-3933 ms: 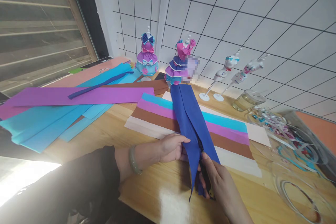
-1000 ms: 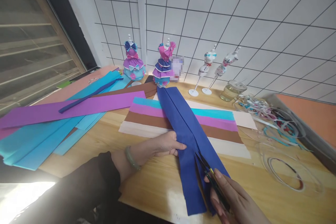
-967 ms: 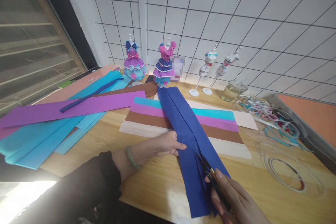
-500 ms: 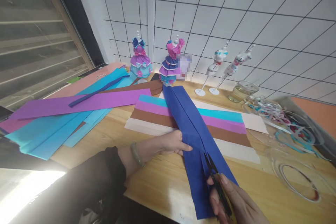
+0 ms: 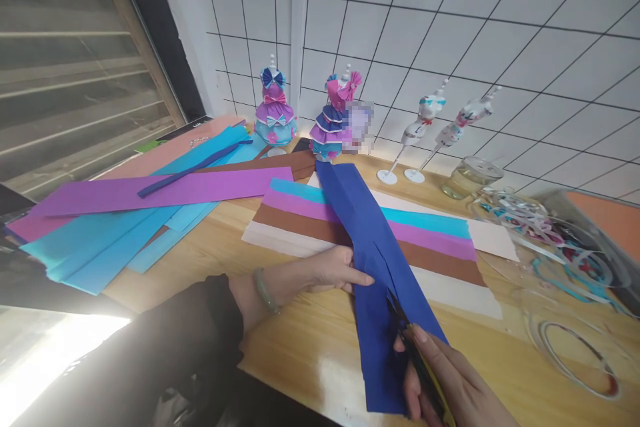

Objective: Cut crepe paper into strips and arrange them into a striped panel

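A long dark blue crepe paper strip (image 5: 370,233) lies lengthwise across the wooden table (image 5: 310,347), over a stack of striped paper sheets (image 5: 300,213). My left hand (image 5: 335,270) presses on the strip's left edge, thumb and fingers pinching it. My right hand (image 5: 450,380) grips dark scissors (image 5: 407,340) with a yellow handle part, their blades inside a lengthwise slit in the near end of the strip. A green bracelet (image 5: 263,290) sits on my left wrist.
Purple paper (image 5: 160,190), light blue sheets (image 5: 110,240) and pink paper spread at left. Two dressed mini mannequins (image 5: 274,113) and two bare ones (image 5: 425,127) stand by the tiled wall. A glass jar (image 5: 470,177), ribbon tangle (image 5: 540,233) and clear tape rolls (image 5: 575,353) lie at right.
The slit in the blue strip has grown longer toward the far end as the scissors advanced. My left hand slid slightly along the strip; the view shifted a little.
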{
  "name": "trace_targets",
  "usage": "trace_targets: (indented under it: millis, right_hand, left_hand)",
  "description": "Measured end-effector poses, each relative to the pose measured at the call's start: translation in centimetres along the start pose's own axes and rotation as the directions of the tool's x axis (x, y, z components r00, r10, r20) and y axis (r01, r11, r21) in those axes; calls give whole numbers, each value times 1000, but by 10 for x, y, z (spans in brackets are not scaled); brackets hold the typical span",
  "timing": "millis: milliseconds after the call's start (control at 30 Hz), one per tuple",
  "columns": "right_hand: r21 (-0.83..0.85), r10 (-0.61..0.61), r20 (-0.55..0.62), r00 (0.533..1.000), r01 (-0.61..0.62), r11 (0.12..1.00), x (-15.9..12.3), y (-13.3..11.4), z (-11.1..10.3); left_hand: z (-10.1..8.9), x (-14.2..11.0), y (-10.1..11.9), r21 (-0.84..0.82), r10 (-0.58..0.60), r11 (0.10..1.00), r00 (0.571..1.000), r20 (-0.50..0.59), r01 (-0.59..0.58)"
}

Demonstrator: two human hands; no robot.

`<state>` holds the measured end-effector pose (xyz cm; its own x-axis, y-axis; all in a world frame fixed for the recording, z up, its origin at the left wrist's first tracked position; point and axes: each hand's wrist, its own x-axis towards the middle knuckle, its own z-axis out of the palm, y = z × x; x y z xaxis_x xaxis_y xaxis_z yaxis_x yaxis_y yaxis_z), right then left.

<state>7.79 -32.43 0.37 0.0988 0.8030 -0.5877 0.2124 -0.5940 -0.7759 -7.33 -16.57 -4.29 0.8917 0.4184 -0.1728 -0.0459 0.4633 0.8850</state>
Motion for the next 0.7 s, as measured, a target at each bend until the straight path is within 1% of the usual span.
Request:
trace_targets:
  millis: [167,333,433,533,633,700]
  right_hand:
    - [-39,29,-34,999,-31,999,3,-5,-3]
    - [-92,-50,-9,999,49,995,12,2,-7]
    - [-116,-78,-42,996,73,991,15,6,-7]
    - [-119,-87,-53,995,81,990,16,6,-5]
    - [-105,-81,-48,996,76,992,19,5,-3]
    - [-87,-81,-41,996,77,993,21,5,-2]
  left_hand:
    - [-2,4,-5,-63,0,998,1000,-12,-1]
    - [0,3,-5,-57,13,998,998,-62,-16]
    - [1,3,-5,-43,24,999,994,-106,-28]
    - [1,4,-6,4,9,1000,988,-154,-9]
    - [1,4,-5,56,-12,998,984,-175,22]
    - [1,3,-3,58,-15,998,985,-175,25]
